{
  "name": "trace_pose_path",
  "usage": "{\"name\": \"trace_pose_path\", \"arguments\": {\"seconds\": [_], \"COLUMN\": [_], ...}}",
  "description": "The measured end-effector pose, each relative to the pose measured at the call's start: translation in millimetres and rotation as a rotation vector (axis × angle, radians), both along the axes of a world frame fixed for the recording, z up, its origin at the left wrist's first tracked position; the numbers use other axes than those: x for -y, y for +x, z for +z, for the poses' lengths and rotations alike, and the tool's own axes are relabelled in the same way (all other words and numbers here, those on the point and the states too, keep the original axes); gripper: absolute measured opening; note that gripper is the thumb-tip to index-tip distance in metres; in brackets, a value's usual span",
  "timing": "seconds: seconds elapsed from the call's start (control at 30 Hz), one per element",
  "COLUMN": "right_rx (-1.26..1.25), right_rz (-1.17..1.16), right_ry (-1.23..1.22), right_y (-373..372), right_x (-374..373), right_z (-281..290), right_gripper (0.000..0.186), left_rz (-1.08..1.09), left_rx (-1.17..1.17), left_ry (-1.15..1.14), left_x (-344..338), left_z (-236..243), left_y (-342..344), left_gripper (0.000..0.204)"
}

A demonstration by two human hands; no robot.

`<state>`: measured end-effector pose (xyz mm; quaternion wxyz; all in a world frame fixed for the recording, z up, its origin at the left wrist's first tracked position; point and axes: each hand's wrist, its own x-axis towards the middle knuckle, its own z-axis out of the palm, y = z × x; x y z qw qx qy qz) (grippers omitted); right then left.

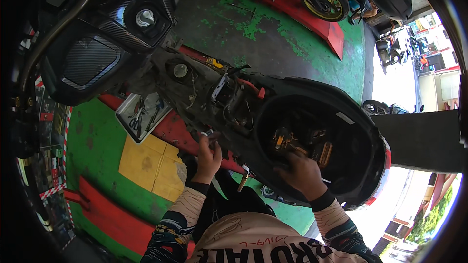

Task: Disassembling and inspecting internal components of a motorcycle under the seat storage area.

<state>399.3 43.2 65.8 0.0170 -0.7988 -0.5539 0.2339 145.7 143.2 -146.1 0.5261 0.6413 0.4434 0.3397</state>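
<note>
Left hand [209,159] and right hand [303,175] are held well apart along the near side of a black, partly stripped scooter body [181,98]. A small silvery piece [208,133], too small to be identified, is pinched at the fingertips of the left hand, just beyond its knuckles. By the right hand, the deep black plastic storage well [355,163] is reached into; its fingers are blurred in shadow, and whether anything is gripped cannot be told. Just beyond those fingers, a yellow-and-black tool [281,141] is seen in the well, with an orange-brown oblong piece [325,154] to its right. Left of the left hand, a silver rectangular tray [128,130] is filled with hand tools.
</note>
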Motion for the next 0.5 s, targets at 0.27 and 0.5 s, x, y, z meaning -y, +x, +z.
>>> {"name": "trace_pose_path", "arguments": {"seconds": [0.27,0.5], "right_rx": [-0.006,0.054], "right_rz": [0.186,0.252], "right_ry": [-0.264,-0.211], "right_y": [-37.2,-30.5], "right_x": [9.7,21.9], "right_z": [-4.0,-14.4], "right_gripper": [0.043,0.043], "left_rz": [0.151,0.311], "left_rx": [0.175,0.446], "left_ry": [-0.212,-0.555], "left_x": [27.9,36.1], "left_z": [-0.3,-35.5], "left_y": [-8.7,31.1], "left_gripper": [0.050,0.063]}}
